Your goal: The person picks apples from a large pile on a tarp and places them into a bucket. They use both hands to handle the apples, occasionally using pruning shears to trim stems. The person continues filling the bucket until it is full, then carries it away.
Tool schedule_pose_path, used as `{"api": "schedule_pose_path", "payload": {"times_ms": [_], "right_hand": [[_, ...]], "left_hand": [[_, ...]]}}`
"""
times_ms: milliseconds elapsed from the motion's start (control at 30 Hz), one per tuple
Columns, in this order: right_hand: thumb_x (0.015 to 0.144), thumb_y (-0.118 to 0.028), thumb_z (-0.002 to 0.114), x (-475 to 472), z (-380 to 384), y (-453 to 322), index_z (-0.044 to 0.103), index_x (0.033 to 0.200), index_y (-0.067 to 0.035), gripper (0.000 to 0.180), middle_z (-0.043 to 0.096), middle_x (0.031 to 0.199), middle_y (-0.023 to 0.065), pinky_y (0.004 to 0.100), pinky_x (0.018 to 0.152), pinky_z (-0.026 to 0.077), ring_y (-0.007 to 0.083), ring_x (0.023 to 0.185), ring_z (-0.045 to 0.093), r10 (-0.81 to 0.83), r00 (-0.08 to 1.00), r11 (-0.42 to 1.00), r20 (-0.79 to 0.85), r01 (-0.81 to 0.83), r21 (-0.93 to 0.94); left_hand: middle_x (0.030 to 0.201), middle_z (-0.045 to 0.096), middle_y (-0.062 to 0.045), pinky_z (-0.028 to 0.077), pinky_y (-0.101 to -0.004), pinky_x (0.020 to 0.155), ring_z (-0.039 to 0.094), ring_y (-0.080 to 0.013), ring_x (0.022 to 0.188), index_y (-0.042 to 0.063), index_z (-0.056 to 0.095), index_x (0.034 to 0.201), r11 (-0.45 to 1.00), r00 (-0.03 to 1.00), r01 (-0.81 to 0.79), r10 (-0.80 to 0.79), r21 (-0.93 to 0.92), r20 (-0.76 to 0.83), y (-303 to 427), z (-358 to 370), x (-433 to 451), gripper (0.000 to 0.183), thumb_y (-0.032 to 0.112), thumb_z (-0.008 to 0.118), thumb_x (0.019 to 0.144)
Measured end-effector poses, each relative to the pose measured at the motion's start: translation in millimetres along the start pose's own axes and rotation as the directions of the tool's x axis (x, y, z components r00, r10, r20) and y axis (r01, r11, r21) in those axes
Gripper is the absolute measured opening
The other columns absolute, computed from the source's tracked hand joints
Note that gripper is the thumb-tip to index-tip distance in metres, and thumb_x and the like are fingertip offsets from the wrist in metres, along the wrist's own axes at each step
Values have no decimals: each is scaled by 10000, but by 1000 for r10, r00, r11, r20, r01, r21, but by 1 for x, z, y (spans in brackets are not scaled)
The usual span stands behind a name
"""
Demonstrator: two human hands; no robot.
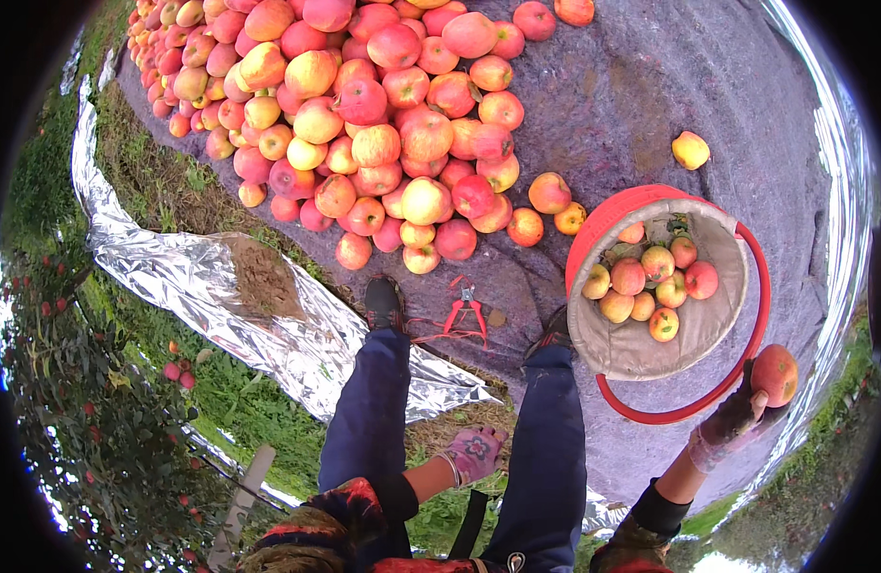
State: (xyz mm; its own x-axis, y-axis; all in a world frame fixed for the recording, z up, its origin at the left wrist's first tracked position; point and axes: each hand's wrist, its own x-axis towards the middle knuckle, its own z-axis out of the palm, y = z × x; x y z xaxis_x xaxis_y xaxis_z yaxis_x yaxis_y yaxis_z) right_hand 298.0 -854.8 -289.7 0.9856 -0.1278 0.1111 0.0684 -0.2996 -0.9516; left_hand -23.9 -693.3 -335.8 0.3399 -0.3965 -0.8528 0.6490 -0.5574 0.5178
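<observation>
My right hand [734,422], in a dirt-darkened pink glove, grips a large red apple [775,375] at the lower right, just outside a red bucket [612,208]. Grey cloth [720,322] lines the bucket, whose red handle [759,301] hangs down over the side toward me. Several apples [657,263] and a few leaves lie in the bottom. Between my legs hangs my left hand [476,453], in a pink flowered glove, fingers loosely bent around nothing. On the ground between my shoes sit red-handled clippers [466,313] with a red cord.
A big heap of apples [383,143] covers the grey ground cloth [605,93] ahead. One yellow apple [690,150] lies apart, beyond the bucket. Silver reflective film [312,336] with soil on it runs along the left, and more film edges the right. Fruiting branches [97,415] stand at left.
</observation>
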Motion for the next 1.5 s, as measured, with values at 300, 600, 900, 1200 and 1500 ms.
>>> {"api": "schedule_pose_path", "payload": {"times_ms": [300,600,900,1200,1500], "right_hand": [[689,-303,809,-82,348,91,485,1191,-14,663,547,1124,172,374,900,470,298,1053,569,104,694,933,712,180,-311],[791,-202,720,-113,376,82,428,1317,-46,622,532,1193,149,344,923,465,267,1074,564,-85,874,951,479,214,-222],[789,-227,667,-58,97,181,508,1203,-18,490,584,1090,171,355,800,500,260,917,629,536,833,603,-141,-494,-627],[707,-501,730,-80,98,277,282,1437,-49,968,460,1322,228,420,973,447,352,1188,513,552,824,115,-132,-232,-966],[790,-262,755,-70,69,206,334,1373,56,786,486,1288,200,366,962,440,260,1141,517,426,894,838,-141,-448,-312]], "left_hand": [[977,591,-144,500,-404,756,623,-318,842,64,470,1060,995,903,-101,87,-11,-420,-26,-33,25,397,340,605,809],[1027,590,-163,528,-398,713,632,-326,850,47,531,1148,976,878,-216,184,-23,-441,-41,-39,12,459,312,637,789],[1166,590,-195,493,-413,873,590,-349,1053,42,487,1268,975,941,-200,163,-100,-297,-31,-41,11,531,292,620,818],[1113,564,-170,518,-420,777,626,-341,926,67,466,1202,993,970,-114,112,0,-214,-23,-26,23,487,311,626,812],[1073,580,-183,521,-423,745,622,-338,928,74,474,1202,988,948,-143,118,-65,-297,-17,-31,23,460,314,595,828]]}}
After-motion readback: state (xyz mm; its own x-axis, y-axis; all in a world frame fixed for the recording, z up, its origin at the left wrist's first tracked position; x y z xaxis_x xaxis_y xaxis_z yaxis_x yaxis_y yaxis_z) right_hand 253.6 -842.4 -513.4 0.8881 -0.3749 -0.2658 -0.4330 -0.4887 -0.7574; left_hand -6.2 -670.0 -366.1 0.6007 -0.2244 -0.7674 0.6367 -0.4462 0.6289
